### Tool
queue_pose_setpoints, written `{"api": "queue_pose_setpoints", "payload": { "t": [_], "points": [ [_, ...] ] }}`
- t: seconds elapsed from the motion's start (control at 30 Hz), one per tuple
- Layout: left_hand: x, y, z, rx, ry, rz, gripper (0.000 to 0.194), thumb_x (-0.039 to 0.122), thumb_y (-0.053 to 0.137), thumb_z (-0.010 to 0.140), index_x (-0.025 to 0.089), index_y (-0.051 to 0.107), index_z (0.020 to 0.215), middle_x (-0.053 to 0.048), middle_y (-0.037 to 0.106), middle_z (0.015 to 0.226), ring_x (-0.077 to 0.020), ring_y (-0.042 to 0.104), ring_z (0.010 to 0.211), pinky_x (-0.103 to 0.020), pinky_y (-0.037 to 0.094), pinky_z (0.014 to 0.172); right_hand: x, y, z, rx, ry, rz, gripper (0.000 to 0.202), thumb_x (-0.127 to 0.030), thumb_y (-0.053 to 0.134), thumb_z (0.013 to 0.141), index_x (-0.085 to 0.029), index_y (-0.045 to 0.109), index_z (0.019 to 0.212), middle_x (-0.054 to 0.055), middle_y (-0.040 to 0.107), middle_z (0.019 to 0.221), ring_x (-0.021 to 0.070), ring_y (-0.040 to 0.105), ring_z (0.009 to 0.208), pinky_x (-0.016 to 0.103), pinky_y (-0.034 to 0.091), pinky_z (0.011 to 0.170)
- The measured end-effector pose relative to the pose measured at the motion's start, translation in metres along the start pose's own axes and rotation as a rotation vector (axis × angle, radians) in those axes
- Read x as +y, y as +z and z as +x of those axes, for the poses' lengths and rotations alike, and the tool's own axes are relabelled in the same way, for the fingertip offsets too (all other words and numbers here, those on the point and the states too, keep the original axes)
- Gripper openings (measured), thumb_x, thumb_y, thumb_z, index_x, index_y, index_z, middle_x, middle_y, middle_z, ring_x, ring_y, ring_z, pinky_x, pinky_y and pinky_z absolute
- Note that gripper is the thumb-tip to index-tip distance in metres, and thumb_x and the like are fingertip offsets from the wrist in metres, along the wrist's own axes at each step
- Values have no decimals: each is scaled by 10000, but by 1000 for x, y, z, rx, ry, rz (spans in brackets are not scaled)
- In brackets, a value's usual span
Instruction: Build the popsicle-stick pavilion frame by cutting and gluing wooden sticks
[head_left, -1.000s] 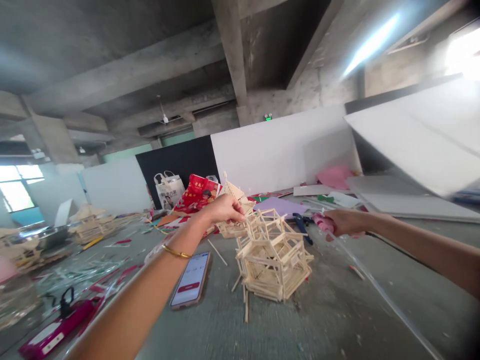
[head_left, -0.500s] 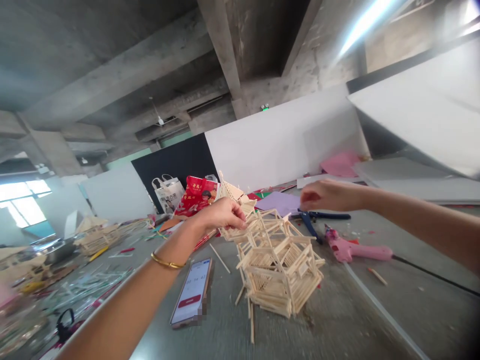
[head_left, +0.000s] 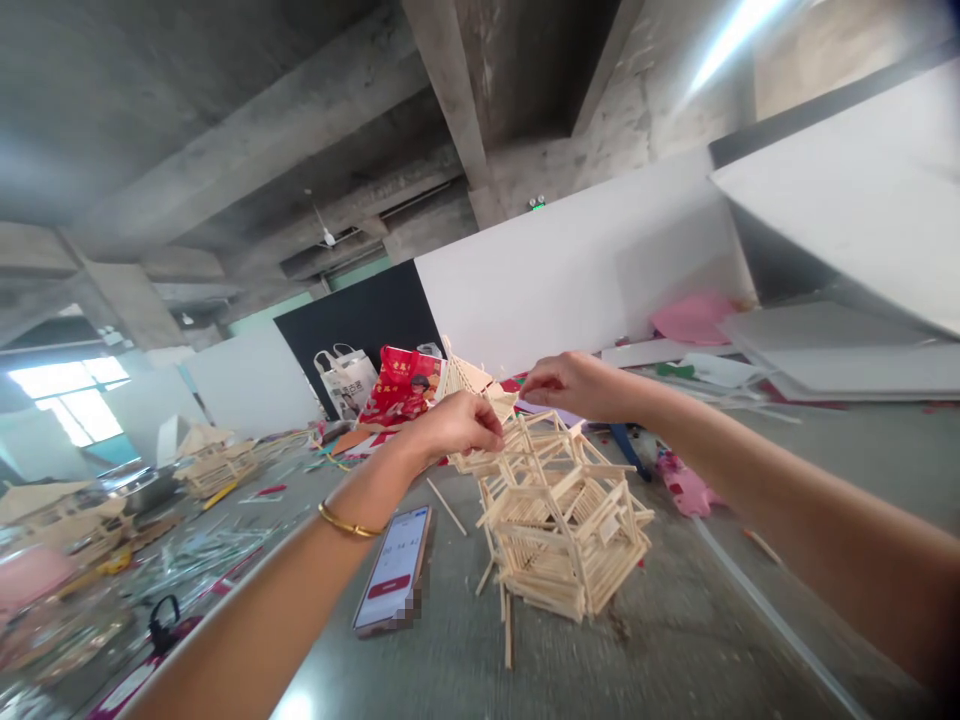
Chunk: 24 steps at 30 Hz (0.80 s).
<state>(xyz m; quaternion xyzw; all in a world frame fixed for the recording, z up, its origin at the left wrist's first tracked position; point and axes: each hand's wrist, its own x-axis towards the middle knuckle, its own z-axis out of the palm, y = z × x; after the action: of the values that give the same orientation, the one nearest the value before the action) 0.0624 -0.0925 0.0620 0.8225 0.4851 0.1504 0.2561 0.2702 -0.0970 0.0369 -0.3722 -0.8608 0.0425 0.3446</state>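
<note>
One glue gun [head_left: 686, 485] down, and our right hand [head_left: 574, 388], gripping it a second ago, swings in, fingers curled, so both can serve the stick frame [head_left: 562, 545], well in from the surface's [head_left: 720, 640] far edge. Our left hand [head_left: 463, 425] stays pinched by its top; we can't tell what either holds.

Released the pink glue gun [head_left: 684, 484], gripped in the right hand [head_left: 561, 388] a second ago, and left it on the desk [head_left: 675, 625]; then swung that hand across toward the left hand [head_left: 466, 424], near the stick model's [head_left: 566, 535] top.
</note>
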Motion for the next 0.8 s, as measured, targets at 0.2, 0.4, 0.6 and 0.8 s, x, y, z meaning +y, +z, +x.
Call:
{"api": "queue_pose_setpoints", "payload": {
  "t": [0.2,0.4,0.6,0.8],
  "points": [
    [-3,2,1,11,-11,13,134,206,682,543,136,664,656,-30,631,613,-126,523,528,-220,373,474,2,8,-9,47,-30,9,240,-260,490,858,-159,703,904,18,640,814,108,534,716,219,354,636],
    [-1,-1,3,13,-32,96,136,221,693,533,146,673,645,-11,607,567,-123,509,508,-219,358,465,3,10,-11,21,-11,-13,230,-232,497,836,-173,709,902,19,648,822,117,556,734,218,367,646],
    [-1,-4,6,-38,-47,71,120,196,692,524,143,666,629,-10,597,545,-108,481,466,-214,340,442,0,12,-11,-25,-8,-1,217,-214,495,818,-181,702,871,11,661,827,129,578,747,229,388,667],
    [-2,-3,9,-60,-63,76,143,210,699,521,140,680,645,-20,602,564,-108,480,471,-219,355,443,-5,14,-12,-53,-34,-5,232,-186,463,826,-160,690,862,19,666,870,119,581,758,222,392,659]
  ]
}}
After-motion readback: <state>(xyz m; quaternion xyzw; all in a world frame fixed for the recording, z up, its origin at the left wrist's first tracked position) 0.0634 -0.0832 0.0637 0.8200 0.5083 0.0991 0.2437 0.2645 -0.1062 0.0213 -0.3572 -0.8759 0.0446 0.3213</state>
